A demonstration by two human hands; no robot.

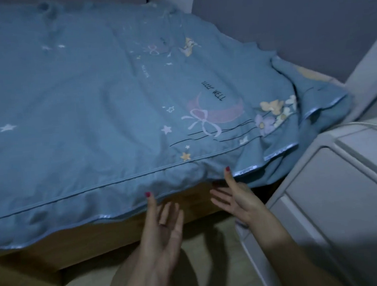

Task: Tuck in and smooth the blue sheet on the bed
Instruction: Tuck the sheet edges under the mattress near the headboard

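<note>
Blue printed cotton sheet (89,94) cut off at left and top edges. Mattress hidden beneath it. Fingertips of right hand (237,197) lost in shadow under satin-trimmed hem. Both forearms cropped at bottom edge. White panelled bedside cabinet (336,199) cut off at right. Small print near sheet's middle illegible.

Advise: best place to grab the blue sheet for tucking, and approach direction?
Pinch the satin-trimmed hem of the blue sheet where it overhangs the wooden bed frame, coming from below: it hangs free there, and the open left hand and right hand are already palm-up under it.
</note>
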